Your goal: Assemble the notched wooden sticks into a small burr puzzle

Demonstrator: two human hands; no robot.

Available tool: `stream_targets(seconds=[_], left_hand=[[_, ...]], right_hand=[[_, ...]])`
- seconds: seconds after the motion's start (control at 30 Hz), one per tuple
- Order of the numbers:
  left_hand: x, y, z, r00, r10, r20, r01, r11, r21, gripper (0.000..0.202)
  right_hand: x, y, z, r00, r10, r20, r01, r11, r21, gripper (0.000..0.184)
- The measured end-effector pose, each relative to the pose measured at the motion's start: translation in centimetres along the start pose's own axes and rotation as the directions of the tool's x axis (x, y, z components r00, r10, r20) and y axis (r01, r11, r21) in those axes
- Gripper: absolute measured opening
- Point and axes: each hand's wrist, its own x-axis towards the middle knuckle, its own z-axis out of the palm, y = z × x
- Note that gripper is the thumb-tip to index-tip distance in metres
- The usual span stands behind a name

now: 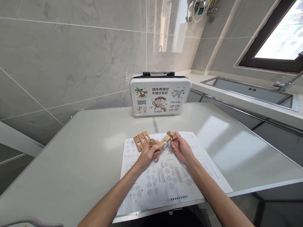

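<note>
Pale worktop (94, 142): left hand (149, 154), fingers pinch notched wooden bar (164, 142); right hand (183, 149), fingers pinch wooden block (171, 135); both presumably light, stiff, best gripped at ends.

Ahead of you: grey marbled tile wall (71, 56), streaky reflections (169, 25) toward its right. Below you: pale worktop (82, 151), seam (155, 125) across it, glare patches (214, 126). On your right: counter (236, 97), inset sink (241, 87), tap (284, 85); above, dark-framed window (276, 37), bright daylight.

Blocks (172, 135) look wooden, perhaps matt; tabletop (90, 157) glossy.
</note>
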Motion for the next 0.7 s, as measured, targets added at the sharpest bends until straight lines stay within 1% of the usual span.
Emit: stream_targets(seconds=[0.1,0.17,0.27,0.33,0.43,0.47,0.6,0.63,0.7], left_hand=[[0.2,-0.1,-0.2,0.998,0.025,-0.054,-0.026,0.999,-0.028,0.038],[0.3,-0.1,-0.2,0.997,0.033,-0.072,-0.035,0.999,-0.035,0.038],[0.3,-0.1,-0.3,0.996,0.032,-0.083,-0.035,0.999,-0.034,0.039],[0.3,-0.1,-0.3,0.996,0.029,-0.089,-0.032,0.999,-0.036,0.040],[0.3,-0.2,-0.3,0.995,0.016,-0.094,-0.021,0.998,-0.058,0.040],[0.3,-0.2,-0.3,0.995,0.007,-0.095,-0.014,0.997,-0.074,0.040],[0.4,-0.2,-0.3,0.997,-0.042,-0.057,0.034,0.988,-0.148,0.038],[0.4,-0.1,-0.3,0.998,-0.054,-0.037,0.047,0.985,-0.166,0.037],[0.4,0.0,-0.3,0.997,-0.076,0.012,0.076,0.975,-0.206,0.036]], right_hand=[[0.3,0.1,-0.3,0.995,0.104,-0.003,-0.103,0.990,0.096,0.024],[0.4,0.1,-0.4,0.987,0.163,-0.005,-0.160,0.973,0.166,0.019],[0.2,-0.1,-0.3,0.982,0.188,0.023,-0.189,0.962,0.198,0.017],[-0.1,-0.3,-0.1,0.985,0.165,0.058,-0.172,0.971,0.165,0.025],[-0.6,-0.6,0.4,0.985,0.119,0.124,-0.130,0.988,0.084,0.043],[-0.8,-0.7,0.5,0.983,0.112,0.144,-0.121,0.991,0.059,0.045],[-1.0,-0.5,1.2,0.978,0.093,0.189,-0.086,0.995,-0.045,0.031],[-1.1,-0.5,1.4,0.976,0.090,0.200,-0.075,0.994,-0.083,0.029],[-1.4,-0.4,1.7,0.968,0.091,0.234,-0.051,0.984,-0.170,0.031]])
